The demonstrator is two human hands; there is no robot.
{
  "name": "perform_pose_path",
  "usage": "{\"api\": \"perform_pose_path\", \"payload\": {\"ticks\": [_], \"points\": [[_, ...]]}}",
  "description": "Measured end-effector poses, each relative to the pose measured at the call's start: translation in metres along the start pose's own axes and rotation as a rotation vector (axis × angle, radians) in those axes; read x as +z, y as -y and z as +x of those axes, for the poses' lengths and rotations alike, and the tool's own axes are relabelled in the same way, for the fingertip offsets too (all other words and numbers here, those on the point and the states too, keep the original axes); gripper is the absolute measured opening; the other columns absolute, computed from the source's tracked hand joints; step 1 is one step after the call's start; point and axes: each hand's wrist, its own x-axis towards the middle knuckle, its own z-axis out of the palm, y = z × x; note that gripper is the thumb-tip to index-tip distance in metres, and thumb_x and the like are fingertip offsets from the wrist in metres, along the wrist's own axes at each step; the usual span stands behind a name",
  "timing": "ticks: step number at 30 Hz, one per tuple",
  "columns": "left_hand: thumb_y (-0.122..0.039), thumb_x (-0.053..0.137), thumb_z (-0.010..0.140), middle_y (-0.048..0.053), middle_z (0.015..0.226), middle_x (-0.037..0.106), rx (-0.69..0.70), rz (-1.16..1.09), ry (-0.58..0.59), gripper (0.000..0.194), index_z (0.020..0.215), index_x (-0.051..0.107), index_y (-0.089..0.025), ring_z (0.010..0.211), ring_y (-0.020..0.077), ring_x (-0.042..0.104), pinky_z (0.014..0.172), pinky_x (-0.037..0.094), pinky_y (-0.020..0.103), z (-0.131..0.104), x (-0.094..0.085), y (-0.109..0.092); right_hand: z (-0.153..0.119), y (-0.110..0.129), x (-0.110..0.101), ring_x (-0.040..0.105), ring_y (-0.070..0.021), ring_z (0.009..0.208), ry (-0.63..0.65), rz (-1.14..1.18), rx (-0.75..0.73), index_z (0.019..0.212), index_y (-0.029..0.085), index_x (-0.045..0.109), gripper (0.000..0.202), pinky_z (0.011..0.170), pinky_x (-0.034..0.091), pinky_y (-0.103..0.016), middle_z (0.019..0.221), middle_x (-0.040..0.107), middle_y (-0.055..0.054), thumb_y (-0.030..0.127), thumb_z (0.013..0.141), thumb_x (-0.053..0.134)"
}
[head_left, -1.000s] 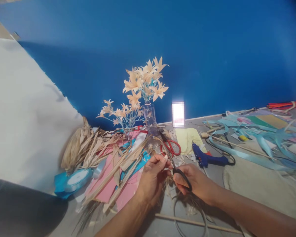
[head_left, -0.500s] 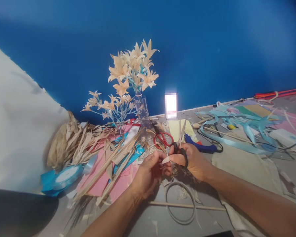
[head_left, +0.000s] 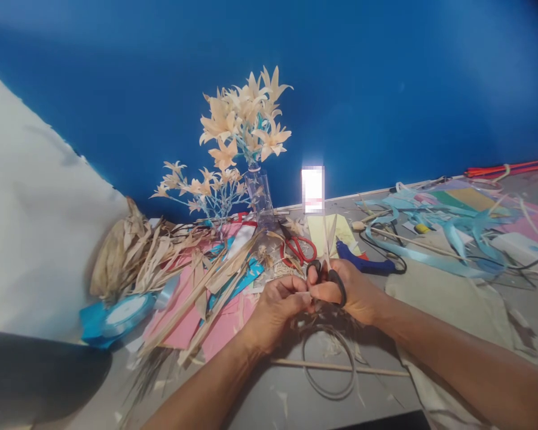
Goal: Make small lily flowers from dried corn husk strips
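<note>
Left hand [head_left: 275, 307] pinches a pale piece [head_left: 308, 293], now mostly hidden, beside scissors [head_left: 327, 263] gripped in the right hand [head_left: 354, 292].

Bare hands [head_left: 275, 313] and equally bare, tapering forearms [head_left: 448, 355]

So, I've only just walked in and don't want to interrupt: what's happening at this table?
Someone is working close up with both hands. The right hand holds black scissors, blades open and pointing away. The left hand meets its fingertips; whatever is between them is hidden. Beyond, pale flowers stand in a clear vase, and a blue glue gun lies unheld.
</note>
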Motion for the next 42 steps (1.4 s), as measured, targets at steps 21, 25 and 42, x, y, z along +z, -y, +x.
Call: {"api": "perform_pose_path", "payload": {"ticks": [21,25,42], "points": [[-0.048,0.077,0.073,0.010,0.077,0.069,0.009,-0.257,0.137,0.035,0.082,0.067,-0.015,0.073,0.0215,0.064,0.072,0.048,0.033,-0.002,-0.001,-0.007,0.011,-0.012,-0.007,0.063,-0.0156,0.062,0.190,0.350,-0.117,0.079,0.016,0.057,0.027,0.058,0.052,-0.028,0.068,0.065,-0.001,0.030,0.072,0.079],[-0.036,0.083,0.069,0.007,0.072,0.068,0.013,-0.148,0.050,0.029,0.077,0.067,-0.013,0.067,0.0168,0.062,0.068,0.047,0.029,0.000,0.001,-0.008,0.011,-0.011,-0.009,0.060,-0.0132,0.055,0.098,0.259,-0.091,0.079,0.016,0.059,0.027,0.053,0.047,-0.024,0.062,0.062,0.002,0.029,0.067,0.080],[-0.031,0.082,0.069,-0.002,0.055,0.056,-0.077,0.502,-0.151,0.029,0.067,0.059,-0.014,0.048,0.0076,0.051,0.044,0.035,0.018,0.116,-0.020,-0.062,0.033,0.015,-0.064,0.038,-0.0092,0.055,-0.349,0.212,-0.282,0.069,0.017,0.061,0.023,0.048,0.027,-0.022,0.065,0.054,0.002,0.036,0.065,0.074]]}}
